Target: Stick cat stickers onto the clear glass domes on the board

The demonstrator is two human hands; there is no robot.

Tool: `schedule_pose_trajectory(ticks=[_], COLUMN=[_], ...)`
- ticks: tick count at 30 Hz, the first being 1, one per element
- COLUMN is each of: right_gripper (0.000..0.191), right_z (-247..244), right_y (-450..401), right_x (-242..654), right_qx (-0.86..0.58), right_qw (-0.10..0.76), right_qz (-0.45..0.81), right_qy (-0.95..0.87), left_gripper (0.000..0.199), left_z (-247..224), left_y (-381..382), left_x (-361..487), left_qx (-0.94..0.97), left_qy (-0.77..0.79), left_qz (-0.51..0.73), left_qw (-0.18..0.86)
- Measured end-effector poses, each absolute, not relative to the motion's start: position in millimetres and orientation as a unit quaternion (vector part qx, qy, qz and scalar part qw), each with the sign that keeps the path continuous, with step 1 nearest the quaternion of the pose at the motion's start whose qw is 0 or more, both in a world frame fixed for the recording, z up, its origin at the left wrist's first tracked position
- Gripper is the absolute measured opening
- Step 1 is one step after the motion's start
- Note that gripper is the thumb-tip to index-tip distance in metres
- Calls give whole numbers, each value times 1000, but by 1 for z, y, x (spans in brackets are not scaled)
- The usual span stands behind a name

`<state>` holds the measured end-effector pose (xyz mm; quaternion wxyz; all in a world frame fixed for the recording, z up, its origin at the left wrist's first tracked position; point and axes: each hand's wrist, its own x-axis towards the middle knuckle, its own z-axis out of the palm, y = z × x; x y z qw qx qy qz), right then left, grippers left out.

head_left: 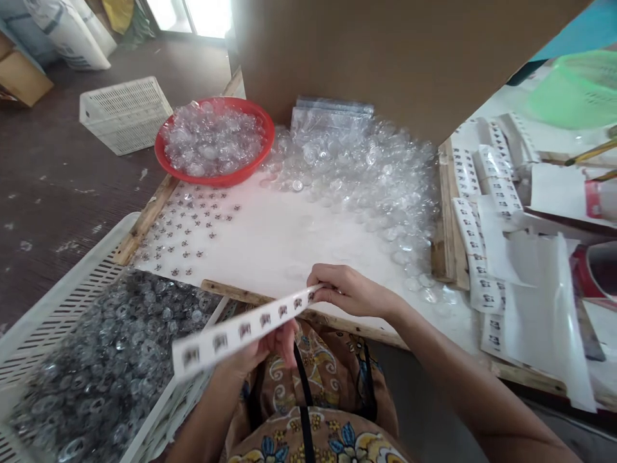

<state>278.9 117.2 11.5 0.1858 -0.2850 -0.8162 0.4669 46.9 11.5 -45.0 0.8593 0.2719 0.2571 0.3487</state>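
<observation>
A white strip of stickers (pixel 255 326), printed with a row of small dark pictures, slants across in front of me. My right hand (pixel 349 290) pinches its upper right end between thumb and fingers, just over the table's near edge. Lower down, my left hand (pixel 270 347) grips the strip from below; the strip hides part of this hand. Small dark stickers or printed pieces (pixel 193 222) lie in rows on the left of the white tabletop (pixel 274 238). Clear plastic round pieces (pixel 371 170) are heaped toward the back and right.
A red basin (pixel 248 168) full of clear pieces stands at the back left. Below left is a white crate (pixel 103 267) of dark-centred clear pieces. Wooden edging (pixel 446 251) borders the table. More sticker strips (pixel 475 257) lie at right. A cardboard sheet (pixel 385 58) rises behind.
</observation>
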Motion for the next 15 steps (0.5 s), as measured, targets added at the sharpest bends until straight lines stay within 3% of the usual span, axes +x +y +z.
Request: schedule_pose_trajectory(ticks=[2,5,8,9,13,15], right_gripper=[9,6,6,3,32,22], right_z=[7,4,1,-1,-14,-22], right_y=[106,90,78,77,83,91], right_x=[275,254,233,231,245,260], right_qx=[-351,-387,-402,-407,-446,-487], right_qw=[195,191,208,219,256,263], right_qz=[489,496,492,495,456,376], right_qy=[-774,-754,-743,-736,-727,-743], left_gripper=[43,53,37,34,37,38], left_z=[-39,-31,-28,-29,-37,-42], left_y=[13,17,19,18,12,9], left_x=[42,46,54,55,46,37], left_qx=[326,416,431,420,326,296], left_qy=[315,430,526,545,589,600], left_qz=[393,445,472,477,504,518], left_qw=[800,667,560,546,541,532])
